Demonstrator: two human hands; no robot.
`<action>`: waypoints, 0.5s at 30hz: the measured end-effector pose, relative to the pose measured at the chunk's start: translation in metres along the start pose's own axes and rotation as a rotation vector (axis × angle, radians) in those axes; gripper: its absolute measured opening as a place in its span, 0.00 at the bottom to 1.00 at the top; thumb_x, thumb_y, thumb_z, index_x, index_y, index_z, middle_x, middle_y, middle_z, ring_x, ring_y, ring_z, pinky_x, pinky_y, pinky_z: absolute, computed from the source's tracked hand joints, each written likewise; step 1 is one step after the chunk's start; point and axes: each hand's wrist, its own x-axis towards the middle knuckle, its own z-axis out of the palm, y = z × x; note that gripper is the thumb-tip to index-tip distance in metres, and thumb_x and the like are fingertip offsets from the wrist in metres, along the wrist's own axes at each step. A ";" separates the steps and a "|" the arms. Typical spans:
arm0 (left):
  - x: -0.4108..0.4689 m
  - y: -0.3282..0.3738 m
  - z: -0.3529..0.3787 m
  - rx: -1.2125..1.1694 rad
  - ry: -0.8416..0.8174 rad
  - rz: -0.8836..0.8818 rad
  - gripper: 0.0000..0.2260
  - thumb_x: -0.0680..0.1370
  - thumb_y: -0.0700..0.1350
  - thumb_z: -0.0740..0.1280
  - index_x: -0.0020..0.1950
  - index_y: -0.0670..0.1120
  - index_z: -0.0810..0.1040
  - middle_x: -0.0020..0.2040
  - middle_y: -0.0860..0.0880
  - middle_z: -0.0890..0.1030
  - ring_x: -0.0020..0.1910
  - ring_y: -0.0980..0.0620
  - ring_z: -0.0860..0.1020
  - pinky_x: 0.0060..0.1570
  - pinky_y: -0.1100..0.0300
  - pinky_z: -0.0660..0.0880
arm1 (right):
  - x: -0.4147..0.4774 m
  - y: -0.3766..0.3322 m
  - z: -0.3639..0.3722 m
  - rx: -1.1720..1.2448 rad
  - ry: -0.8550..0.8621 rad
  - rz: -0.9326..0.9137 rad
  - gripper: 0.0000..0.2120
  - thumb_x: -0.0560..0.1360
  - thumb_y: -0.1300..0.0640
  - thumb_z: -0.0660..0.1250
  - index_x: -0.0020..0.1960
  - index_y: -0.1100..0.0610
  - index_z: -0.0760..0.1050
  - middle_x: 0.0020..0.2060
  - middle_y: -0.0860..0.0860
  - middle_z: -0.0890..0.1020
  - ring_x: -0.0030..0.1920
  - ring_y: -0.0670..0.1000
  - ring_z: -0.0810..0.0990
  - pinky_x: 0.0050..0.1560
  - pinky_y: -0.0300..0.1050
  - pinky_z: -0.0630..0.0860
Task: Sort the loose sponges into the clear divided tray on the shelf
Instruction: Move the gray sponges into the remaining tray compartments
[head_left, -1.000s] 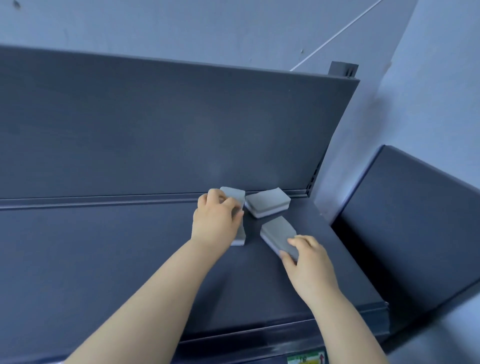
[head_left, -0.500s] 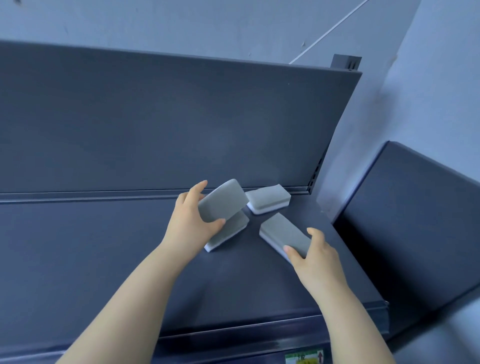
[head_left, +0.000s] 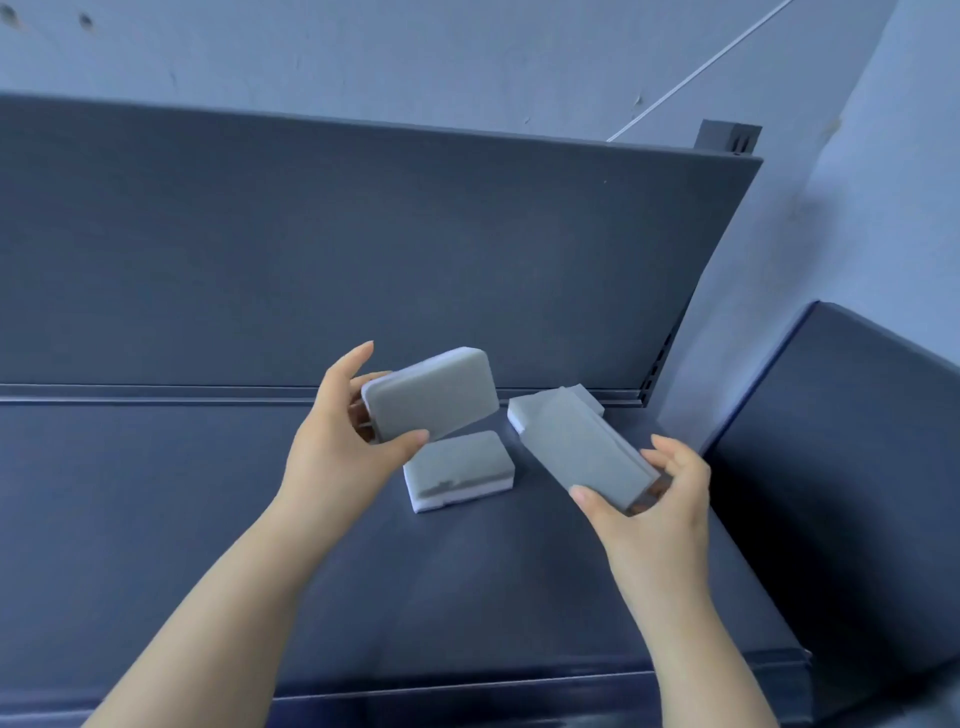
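Head view: the upper sponge is pinched by its end in the left grip, and the tilted sponge by its near end in the right grip. Such shallow end-holds could let soft foam twist free. Four sponges: two held, the flat sponge on the shelf, and the rear sponge half hidden. No tray shows.

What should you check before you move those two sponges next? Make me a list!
1. Left hand grips the upper sponge: ok.
2. Right hand grips the slanted sponge: ok.
3. Clear divided tray in sight: not ok, none shows.
4. Free path to the tray: cannot tell.
5. Every sponge picked up: not ok, the flat sponge lies on the shelf and the back sponge sits half hidden.
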 end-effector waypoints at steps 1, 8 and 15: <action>-0.001 0.000 -0.003 0.007 0.015 -0.004 0.38 0.68 0.40 0.76 0.69 0.62 0.61 0.55 0.64 0.75 0.53 0.60 0.77 0.52 0.63 0.73 | -0.001 -0.002 0.002 0.042 0.010 0.001 0.35 0.62 0.61 0.78 0.60 0.45 0.62 0.57 0.47 0.69 0.54 0.48 0.72 0.50 0.45 0.74; -0.012 -0.001 -0.027 0.180 0.030 0.012 0.28 0.68 0.41 0.76 0.61 0.64 0.70 0.52 0.64 0.78 0.53 0.62 0.76 0.53 0.65 0.71 | -0.015 -0.007 0.022 0.103 -0.104 -0.008 0.30 0.64 0.62 0.76 0.55 0.42 0.63 0.50 0.39 0.76 0.49 0.38 0.76 0.40 0.30 0.71; -0.033 -0.001 -0.080 0.359 0.032 0.108 0.28 0.70 0.43 0.73 0.56 0.72 0.68 0.55 0.71 0.72 0.54 0.67 0.73 0.51 0.74 0.66 | -0.048 -0.037 0.063 0.004 -0.265 -0.151 0.28 0.68 0.62 0.73 0.53 0.33 0.66 0.52 0.30 0.73 0.54 0.31 0.69 0.48 0.19 0.64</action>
